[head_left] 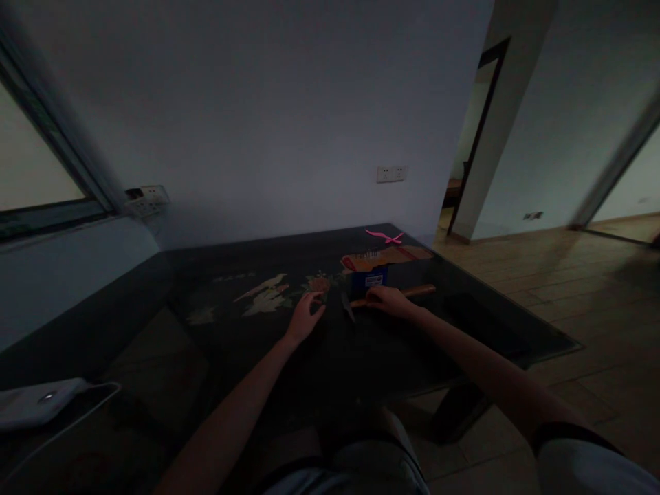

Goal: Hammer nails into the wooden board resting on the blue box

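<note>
A hammer (419,291) with a dark metal head and a wooden handle lies across the dark table, its head to the left. My right hand (390,302) is closed over the handle, which shows on both sides of it. To the left of the hammer head, my left hand (305,316) rests low over the tabletop, thumb and fingers apart and nothing held. Just behind my right hand stands a blue box (364,280) with a pale label. Brown cardboard (407,256) lies on and behind it, with several thin upright pieces, too dim to identify.
A pink ribbon-like item (389,238) lies near the far edge of the table (320,357). At the near left is a white power strip or charger (44,404) with a cable. A wall with sockets (392,174) rises behind; tiled floor lies right.
</note>
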Motion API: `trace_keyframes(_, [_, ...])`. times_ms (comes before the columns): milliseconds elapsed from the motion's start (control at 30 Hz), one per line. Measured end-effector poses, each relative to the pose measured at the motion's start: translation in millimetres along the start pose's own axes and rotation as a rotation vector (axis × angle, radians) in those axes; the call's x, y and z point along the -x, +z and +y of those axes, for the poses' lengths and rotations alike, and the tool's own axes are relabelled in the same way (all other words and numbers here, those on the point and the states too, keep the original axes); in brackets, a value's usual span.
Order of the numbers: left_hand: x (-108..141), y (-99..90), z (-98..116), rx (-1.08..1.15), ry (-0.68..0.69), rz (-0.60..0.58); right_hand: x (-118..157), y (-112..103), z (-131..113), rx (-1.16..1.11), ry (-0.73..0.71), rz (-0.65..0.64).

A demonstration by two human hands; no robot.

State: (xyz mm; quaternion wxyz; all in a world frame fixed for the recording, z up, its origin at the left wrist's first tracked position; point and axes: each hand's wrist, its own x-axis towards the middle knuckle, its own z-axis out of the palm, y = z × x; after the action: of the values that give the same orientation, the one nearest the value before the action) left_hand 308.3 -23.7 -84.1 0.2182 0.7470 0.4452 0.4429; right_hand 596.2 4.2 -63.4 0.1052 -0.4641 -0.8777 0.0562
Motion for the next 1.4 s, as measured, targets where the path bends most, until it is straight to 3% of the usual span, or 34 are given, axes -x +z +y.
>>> trace_keyframes(233, [1.4, 0.2, -2.4, -0.038, -0.002, -0.033, -5.8, 2.3, 10.0, -0.005, -0.08, 0.021])
trace_keyframes(600, [2.4, -0.8, -6.1, -0.036, -0.012, -0.032, -2.3, -2.3, 19.6, -0.082, -0.073, 0.051])
trace_keyframes(733, [3.2, -2.4, -6.2, 0.003, -0.019, -0.028, 2.7, -8.5, 16.6, -0.194, -0.058, 0.115])
trace_keyframes(833, [1.0, -2.7, -4.8, 0.096, -0.077, 0.001, 9.1, -12.2, -3.4, -0.329, -0.021, 0.24])
trace_keyframes(967, [-6.4, 5.2, 8.4, 0.435, -0.249, 0.047, -1.1, -9.8, -60.1, -0.584, 0.041, 0.435])
trace_keyframes(1167, [-2.8, 27.6, 61.9, 1.281, -0.604, 0.082, -82.9, -1.9, -148.6, -1.12, 0.179, 0.619])
trace_keyframes(1267, [11.9, 31.5, 83.1, 1.54, -0.686, -0.002, -120.0, 0.6, -171.1, -1.337, 0.244, 0.62])
trace_keyframes(1400, [28.4, 33.0, 86.1, 1.708, -0.794, 0.189, -134.6, 3.9, -179.3, -1.491, 0.282, 0.562])
